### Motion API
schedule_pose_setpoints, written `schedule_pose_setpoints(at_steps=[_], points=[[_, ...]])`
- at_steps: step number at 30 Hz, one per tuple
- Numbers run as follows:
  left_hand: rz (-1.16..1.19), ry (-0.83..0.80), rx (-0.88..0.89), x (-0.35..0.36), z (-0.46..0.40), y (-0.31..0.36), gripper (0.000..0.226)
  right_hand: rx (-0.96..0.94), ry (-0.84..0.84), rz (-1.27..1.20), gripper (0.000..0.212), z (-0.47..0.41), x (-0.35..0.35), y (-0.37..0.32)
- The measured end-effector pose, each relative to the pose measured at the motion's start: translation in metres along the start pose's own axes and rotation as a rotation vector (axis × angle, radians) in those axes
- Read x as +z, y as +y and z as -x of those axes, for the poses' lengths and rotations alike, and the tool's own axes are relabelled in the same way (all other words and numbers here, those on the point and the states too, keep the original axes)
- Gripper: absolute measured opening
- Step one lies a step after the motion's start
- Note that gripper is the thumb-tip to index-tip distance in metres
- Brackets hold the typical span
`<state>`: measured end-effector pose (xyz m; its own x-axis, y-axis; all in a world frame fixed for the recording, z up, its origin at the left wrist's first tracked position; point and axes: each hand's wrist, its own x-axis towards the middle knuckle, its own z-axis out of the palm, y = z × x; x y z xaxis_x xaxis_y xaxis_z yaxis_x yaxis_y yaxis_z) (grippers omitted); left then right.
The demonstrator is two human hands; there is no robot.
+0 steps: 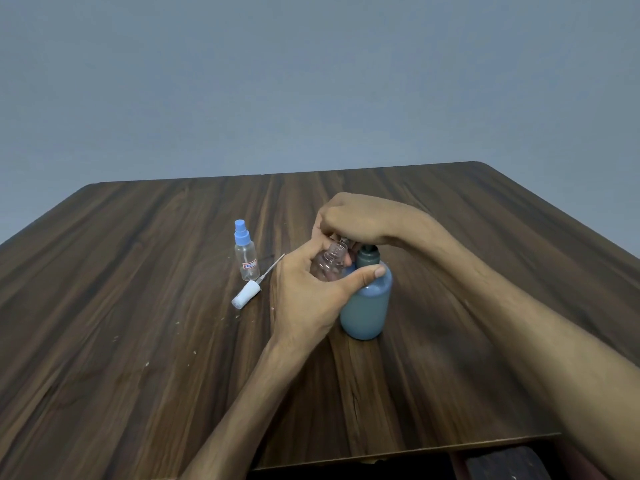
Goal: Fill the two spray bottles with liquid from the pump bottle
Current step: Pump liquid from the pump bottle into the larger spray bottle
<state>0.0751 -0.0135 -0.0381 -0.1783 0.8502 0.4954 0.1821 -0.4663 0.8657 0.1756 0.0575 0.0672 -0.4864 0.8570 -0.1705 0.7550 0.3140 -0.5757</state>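
A blue pump bottle [366, 306] stands upright at the middle of the wooden table [138, 306], partly filled with pale liquid. My right hand [356, 220] rests on top of its pump head, fingers curled over it; the nozzle is mostly hidden. My left hand [311, 292] holds a small clear open spray bottle [330, 263] tilted against the pump bottle, its mouth just under my right hand's fingers. To the left stands a second clear spray bottle [246, 254] with a blue spray cap, upright.
A white spray cap [246, 294] with its thin dip tube lies on its side next to the capped spray bottle. Small pale specks dot the wood nearby. The table's front edge runs at lower right, with a dark object [512, 462] below it.
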Motion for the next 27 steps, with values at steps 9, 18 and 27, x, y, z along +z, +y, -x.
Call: schedule_pose_setpoints(at_steps=[9,18,27], points=[[0.006,0.006,-0.012,0.0009,-0.0008,-0.0034,0.045,-0.008,-0.032,0.008,0.040,-0.0021,-0.0002,0.0022],[0.006,0.001,-0.003,0.0009,-0.0012,-0.0027,0.045,-0.008,-0.029,0.025,0.043,-0.0012,0.0010,0.0008],[0.005,0.006,0.008,0.0011,0.0002,0.0001,0.040,-0.009,0.019,0.049,0.040,0.0050,0.0014,-0.0035]])
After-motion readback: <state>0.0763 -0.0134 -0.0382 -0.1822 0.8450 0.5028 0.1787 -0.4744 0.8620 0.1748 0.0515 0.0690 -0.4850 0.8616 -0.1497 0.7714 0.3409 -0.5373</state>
